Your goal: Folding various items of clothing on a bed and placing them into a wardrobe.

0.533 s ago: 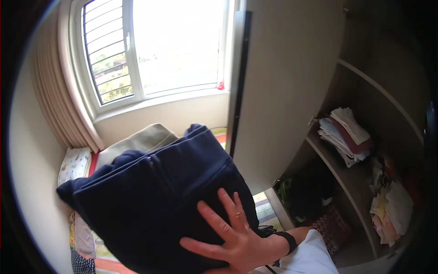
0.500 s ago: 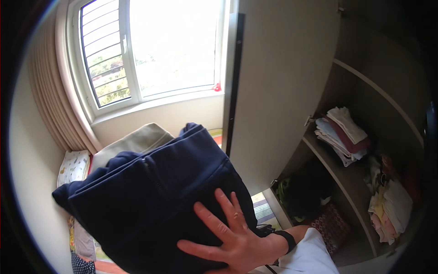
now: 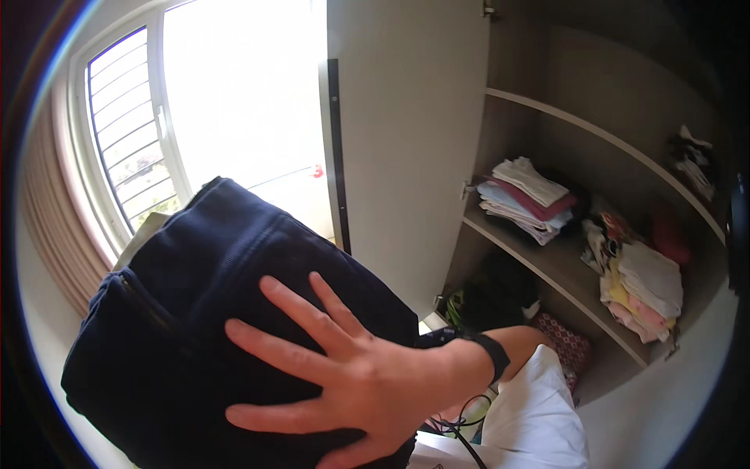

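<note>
A folded navy garment (image 3: pixel 180 258), with a zip near its left side and a thick ribbed band, fills the lower left, held up close in front of me. My right hand (image 3: pixel 344 375) lies flat against it with fingers spread, back of the hand showing. A dark strap (image 3: pixel 494 356) circles that wrist, and a white sleeve (image 3: pixel 539 414) covers the arm. Behind the garment's upper left edge peeks a beige cloth (image 3: pixel 144 234). My left hand does not show; whatever is under the pile is hidden.
An open wardrobe door (image 3: pixel 402 156) stands beyond the garment. On the wardrobe shelf (image 3: pixel 539 266) lie a folded clothes stack (image 3: pixel 531 191) and a looser clothes pile (image 3: pixel 641 281). Below are dark items and a red patterned cloth (image 3: pixel 562 340). A black cable (image 3: pixel 469 438) hangs near my arm; a window (image 3: pixel 242 94) is at left.
The view has turned right toward the wardrobe, so the window and shelves sit farther left. The navy garment has tilted and come closer, with my right hand still spread on it.
</note>
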The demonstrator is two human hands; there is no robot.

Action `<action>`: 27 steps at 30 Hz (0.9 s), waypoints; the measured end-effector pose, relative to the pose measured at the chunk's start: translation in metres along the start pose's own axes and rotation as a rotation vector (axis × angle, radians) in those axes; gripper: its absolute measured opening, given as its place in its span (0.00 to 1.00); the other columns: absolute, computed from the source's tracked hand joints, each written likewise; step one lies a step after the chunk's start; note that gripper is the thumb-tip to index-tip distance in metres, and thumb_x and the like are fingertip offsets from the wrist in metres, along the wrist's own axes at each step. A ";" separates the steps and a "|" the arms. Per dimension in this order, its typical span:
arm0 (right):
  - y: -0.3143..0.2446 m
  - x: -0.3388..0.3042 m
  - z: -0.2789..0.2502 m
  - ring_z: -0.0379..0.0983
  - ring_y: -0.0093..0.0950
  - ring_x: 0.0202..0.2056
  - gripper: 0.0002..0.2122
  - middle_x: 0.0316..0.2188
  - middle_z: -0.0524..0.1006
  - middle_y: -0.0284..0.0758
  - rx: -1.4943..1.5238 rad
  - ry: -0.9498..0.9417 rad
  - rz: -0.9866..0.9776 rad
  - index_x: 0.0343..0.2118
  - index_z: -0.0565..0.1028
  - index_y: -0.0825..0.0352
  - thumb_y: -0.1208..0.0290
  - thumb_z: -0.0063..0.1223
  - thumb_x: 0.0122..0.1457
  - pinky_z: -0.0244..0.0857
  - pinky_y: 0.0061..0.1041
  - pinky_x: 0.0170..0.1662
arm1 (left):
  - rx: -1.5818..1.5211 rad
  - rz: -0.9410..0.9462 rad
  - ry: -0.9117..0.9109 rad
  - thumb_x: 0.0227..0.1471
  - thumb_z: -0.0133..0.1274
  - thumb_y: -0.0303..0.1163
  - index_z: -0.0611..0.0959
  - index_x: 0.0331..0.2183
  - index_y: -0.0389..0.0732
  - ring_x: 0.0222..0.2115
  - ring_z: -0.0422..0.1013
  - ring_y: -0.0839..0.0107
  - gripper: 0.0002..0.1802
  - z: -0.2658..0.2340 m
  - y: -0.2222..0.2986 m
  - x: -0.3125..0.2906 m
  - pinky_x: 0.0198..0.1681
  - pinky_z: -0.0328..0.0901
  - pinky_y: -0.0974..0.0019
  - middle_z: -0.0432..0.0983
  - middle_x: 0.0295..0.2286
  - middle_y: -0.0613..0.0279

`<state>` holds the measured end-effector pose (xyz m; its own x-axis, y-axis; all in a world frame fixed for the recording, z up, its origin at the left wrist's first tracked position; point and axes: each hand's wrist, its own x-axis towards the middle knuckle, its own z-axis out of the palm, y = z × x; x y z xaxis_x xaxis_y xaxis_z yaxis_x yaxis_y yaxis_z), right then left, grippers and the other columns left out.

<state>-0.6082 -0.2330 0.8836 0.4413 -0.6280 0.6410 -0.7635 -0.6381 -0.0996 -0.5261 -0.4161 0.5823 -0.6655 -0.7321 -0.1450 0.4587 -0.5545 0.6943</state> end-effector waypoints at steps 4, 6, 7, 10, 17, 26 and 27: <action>0.001 0.029 -0.012 0.28 0.67 0.65 0.37 0.66 0.42 0.56 -0.071 -0.103 -0.020 0.62 0.62 0.49 0.47 0.60 0.48 0.30 0.73 0.58 | 0.000 0.005 -0.095 0.63 0.40 0.50 0.70 0.55 0.35 0.47 0.70 0.63 0.30 0.013 0.024 0.002 0.52 0.65 0.61 0.72 0.49 0.54; 0.003 0.041 -0.018 0.30 0.65 0.65 0.36 0.66 0.45 0.56 -0.086 -0.160 -0.015 0.63 0.61 0.47 0.43 0.56 0.51 0.31 0.73 0.59 | 0.000 0.007 -0.139 0.63 0.40 0.50 0.70 0.55 0.35 0.47 0.70 0.63 0.30 0.022 0.034 0.004 0.52 0.65 0.61 0.72 0.49 0.54; 0.004 0.044 -0.024 0.30 0.65 0.65 0.36 0.66 0.45 0.56 -0.107 -0.152 0.008 0.63 0.61 0.47 0.43 0.56 0.51 0.31 0.73 0.59 | 0.004 0.001 -0.165 0.63 0.40 0.50 0.70 0.54 0.35 0.47 0.70 0.63 0.30 0.029 0.037 0.004 0.51 0.65 0.61 0.72 0.49 0.54; -0.004 0.059 -0.038 0.41 0.57 0.66 0.34 0.65 0.52 0.51 -0.246 -0.163 0.003 0.62 0.63 0.47 0.40 0.54 0.53 0.42 0.64 0.61 | -0.015 0.022 -0.230 0.63 0.41 0.49 0.71 0.54 0.35 0.47 0.71 0.63 0.30 0.045 0.049 0.004 0.51 0.66 0.61 0.72 0.49 0.54; -0.062 0.064 -0.058 0.72 0.42 0.45 0.26 0.40 0.72 0.49 -0.710 -0.040 0.279 0.54 0.72 0.52 0.45 0.53 0.55 0.73 0.35 0.40 | -0.066 0.103 -0.309 0.63 0.41 0.49 0.71 0.54 0.34 0.46 0.71 0.64 0.29 0.090 0.076 0.001 0.51 0.66 0.61 0.73 0.48 0.54; -0.069 -0.021 -0.142 0.56 0.61 0.60 0.37 0.57 0.58 0.66 -0.444 0.022 0.363 0.62 0.63 0.53 0.39 0.55 0.52 0.56 0.49 0.59 | -0.128 0.188 -0.418 0.62 0.42 0.48 0.71 0.54 0.34 0.46 0.71 0.64 0.29 0.206 0.040 -0.005 0.50 0.67 0.61 0.73 0.48 0.54; -0.063 -0.030 -0.157 0.56 0.61 0.60 0.37 0.57 0.58 0.66 -0.455 0.029 0.356 0.62 0.63 0.53 0.39 0.55 0.52 0.56 0.49 0.59 | -0.131 0.200 -0.434 0.62 0.42 0.48 0.71 0.53 0.34 0.46 0.71 0.64 0.29 0.224 0.034 -0.004 0.50 0.67 0.61 0.73 0.48 0.54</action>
<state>-0.6473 -0.1043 0.9897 0.1114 -0.7525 0.6491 -0.9914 -0.1295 0.0200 -0.6403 -0.3435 0.7642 -0.7279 -0.6123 0.3087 0.6542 -0.4855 0.5799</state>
